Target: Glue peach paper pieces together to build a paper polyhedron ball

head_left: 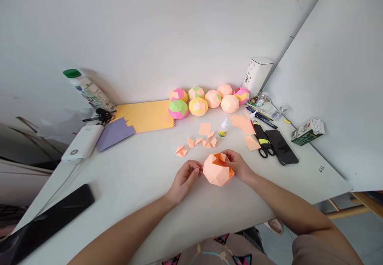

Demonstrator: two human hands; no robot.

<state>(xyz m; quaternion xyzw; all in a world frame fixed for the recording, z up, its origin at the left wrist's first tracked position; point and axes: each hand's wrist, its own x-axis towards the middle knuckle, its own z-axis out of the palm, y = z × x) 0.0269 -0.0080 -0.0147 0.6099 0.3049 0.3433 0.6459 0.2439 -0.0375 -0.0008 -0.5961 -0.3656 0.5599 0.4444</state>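
A peach folded-paper ball (pixel 216 172) rests on the white table (pixel 143 169), open at the top with an orange inside showing. My right hand (pixel 238 165) grips its right upper rim, fingers curled over the opening. My left hand (pixel 184 176) sits just left of the ball, fingers pinched together near its side; whether they hold a small paper piece I cannot make out. Several small folded peach paper units (pixel 197 142) lie just beyond the ball, and a small glue bottle (pixel 223 128) stands behind them.
Several finished paper balls (pixel 206 99) line the back wall. Peach paper squares (pixel 243 125), scissors (pixel 263 141), a black phone (pixel 281 146), pens and a small carton (pixel 307 131) lie right. An orange notebook (pixel 145 115), purple paper, power bank (pixel 83 142), keys and bottle (pixel 88 89) sit left.
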